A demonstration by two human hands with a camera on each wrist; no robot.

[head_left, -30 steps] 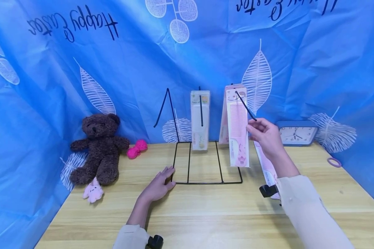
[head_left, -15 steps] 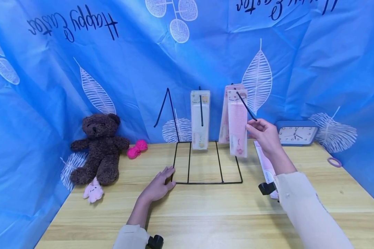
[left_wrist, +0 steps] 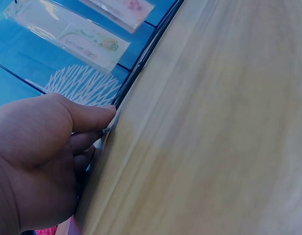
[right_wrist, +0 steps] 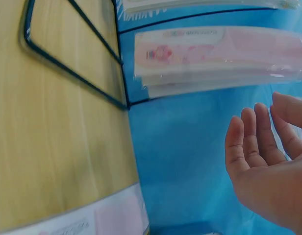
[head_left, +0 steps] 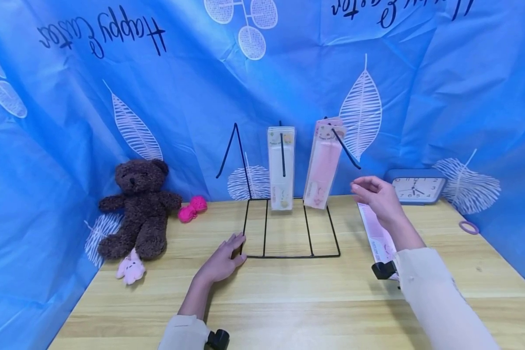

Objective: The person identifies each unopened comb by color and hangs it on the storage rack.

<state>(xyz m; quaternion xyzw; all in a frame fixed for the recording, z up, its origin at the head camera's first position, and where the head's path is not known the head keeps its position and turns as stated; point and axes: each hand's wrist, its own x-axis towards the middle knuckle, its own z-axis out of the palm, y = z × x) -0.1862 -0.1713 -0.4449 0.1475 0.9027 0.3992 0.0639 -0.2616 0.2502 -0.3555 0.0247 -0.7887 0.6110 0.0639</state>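
Observation:
A black wire display rack [head_left: 288, 256] stands on the table, with three slanted hooks. My left hand [head_left: 216, 262] holds its base at the left front corner, thumb [left_wrist: 94, 117] against the wire in the left wrist view. Packaged pink combs [head_left: 323, 167] hang on the right hook, tilted, the front pack overlapping those behind. On the middle hook hang packaged pale combs [head_left: 281, 170]. My right hand [head_left: 378, 201] is empty beside the right hook's tip, fingers loosely bent. Below it another packaged pink comb [head_left: 376, 233] lies on the table, partly hidden by the wrist.
The left hook [head_left: 227, 150] is bare. A brown teddy bear [head_left: 139, 209], a small pink plush [head_left: 131, 268] and a bright pink bow [head_left: 192, 209] are at the left. A blue clock [head_left: 415, 187] and a purple ring [head_left: 469, 227] are at the right.
The front pink comb pack has slid back along the right hook to the packs behind it and swung left. My right hand has let go and drawn slightly right and down; my left stays put.

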